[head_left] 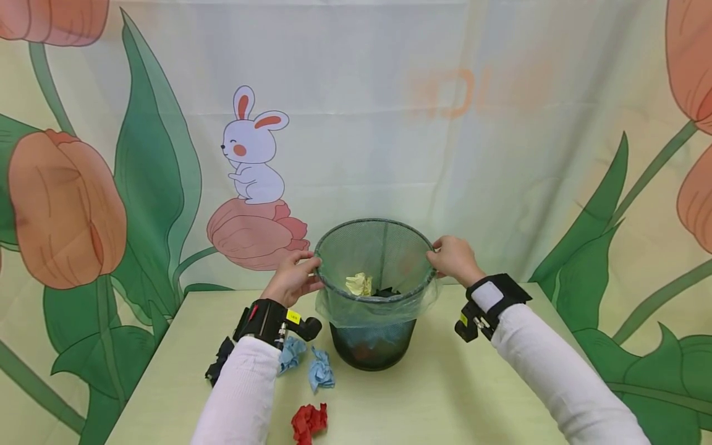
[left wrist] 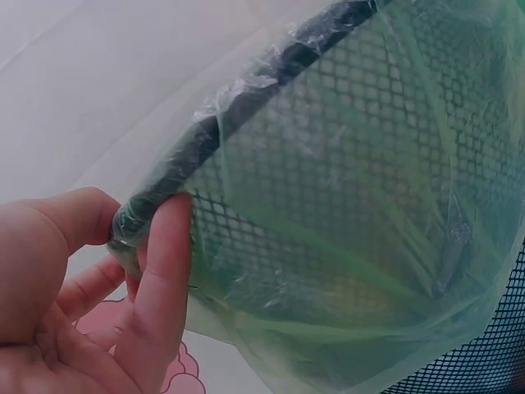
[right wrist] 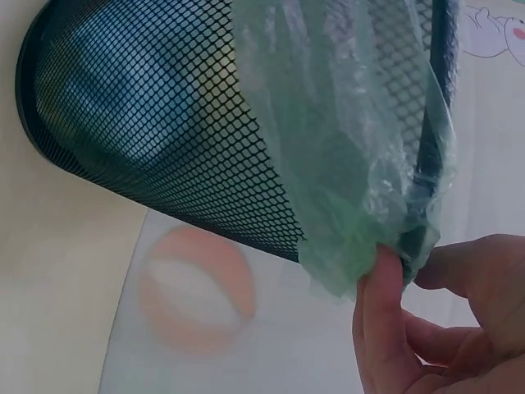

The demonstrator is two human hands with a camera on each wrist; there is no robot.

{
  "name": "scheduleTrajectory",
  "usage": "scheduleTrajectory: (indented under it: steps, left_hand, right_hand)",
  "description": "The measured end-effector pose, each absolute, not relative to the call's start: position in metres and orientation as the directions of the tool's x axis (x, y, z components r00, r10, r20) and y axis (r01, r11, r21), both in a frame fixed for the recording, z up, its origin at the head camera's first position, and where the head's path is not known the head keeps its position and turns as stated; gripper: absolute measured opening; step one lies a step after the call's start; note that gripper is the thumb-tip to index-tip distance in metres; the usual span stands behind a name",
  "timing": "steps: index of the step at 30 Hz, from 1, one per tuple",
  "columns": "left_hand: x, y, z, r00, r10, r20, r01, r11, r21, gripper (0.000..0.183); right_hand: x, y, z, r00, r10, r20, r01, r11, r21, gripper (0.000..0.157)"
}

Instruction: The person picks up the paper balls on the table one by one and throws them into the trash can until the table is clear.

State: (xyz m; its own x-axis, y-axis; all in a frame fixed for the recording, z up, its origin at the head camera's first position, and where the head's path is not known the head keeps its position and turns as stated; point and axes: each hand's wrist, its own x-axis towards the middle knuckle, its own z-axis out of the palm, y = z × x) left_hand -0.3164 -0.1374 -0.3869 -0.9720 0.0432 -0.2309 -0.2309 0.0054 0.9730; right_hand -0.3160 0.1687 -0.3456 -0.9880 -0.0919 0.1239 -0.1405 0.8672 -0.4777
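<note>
A dark mesh wastebasket (head_left: pixel 374 346) stands upright on the table, lined with a thin green plastic bag (head_left: pixel 311 309) folded over its rim. My left hand (head_left: pixel 292 277) pinches the bag and rim on the left side; in the left wrist view the thumb and fingers (left wrist: pixel 168 271) close on the edge. On the opposite side my right hand (head_left: pixel 455 259) pinches the rim too, and in the right wrist view the bag's loose green edge (right wrist: pixel 344 189) hangs down outside the mesh. Inside lie a crumpled yellow paper (head_left: pixel 358 284) and a black one (head_left: pixel 386 292).
Left of the basket, two crumpled blue papers (head_left: pixel 321 371) lie on the table (head_left: pixel 461 395). A crumpled red paper (head_left: pixel 309 423) is nearer the front, and a black one (head_left: pixel 218 363) sits partly behind my left forearm. A printed curtain (head_left: pixel 378 154) hangs behind.
</note>
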Motion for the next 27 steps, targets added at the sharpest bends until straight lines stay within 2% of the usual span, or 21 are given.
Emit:
scheduleTrajectory:
  steps: [6, 10, 15, 20, 27]
  left_hand:
    - [-0.3165, -0.1372, -0.3867, -0.971, 0.044, -0.236, -0.236, 0.004, 0.972, 0.041]
    - [-0.3174, -0.1376, -0.387, -0.971, 0.046, -0.236, -0.236, 0.004, 0.972, 0.041]
    - [-0.3174, -0.1385, -0.3875, -0.972, 0.061, -0.226, -0.226, 0.009, 0.974, 0.042]
    - [-0.3162, -0.1389, -0.3879, -0.972, 0.069, -0.224, -0.223, 0.021, 0.975, 0.043]
    - [-0.3132, -0.1374, -0.3885, -0.984, 0.025, -0.178, -0.177, 0.042, 0.983, 0.043]
  right_hand:
    - [-0.3171, 0.1674, -0.3474, -0.996, -0.053, 0.078, -0.086, 0.845, -0.528, 0.036]
    - [-0.3189, 0.167, -0.3493, -0.994, -0.055, 0.096, -0.098, 0.842, -0.531, 0.021]
    - [-0.3208, 0.1675, -0.3521, -0.994, -0.055, 0.092, -0.098, 0.815, -0.571, 0.038]
    - [-0.3204, 0.1676, -0.3537, -0.998, -0.033, 0.058, -0.062, 0.789, -0.611, 0.04]
    - [-0.3222, 0.1658, -0.3535, -0.997, 0.02, 0.073, -0.027, 0.803, -0.595, 0.043]
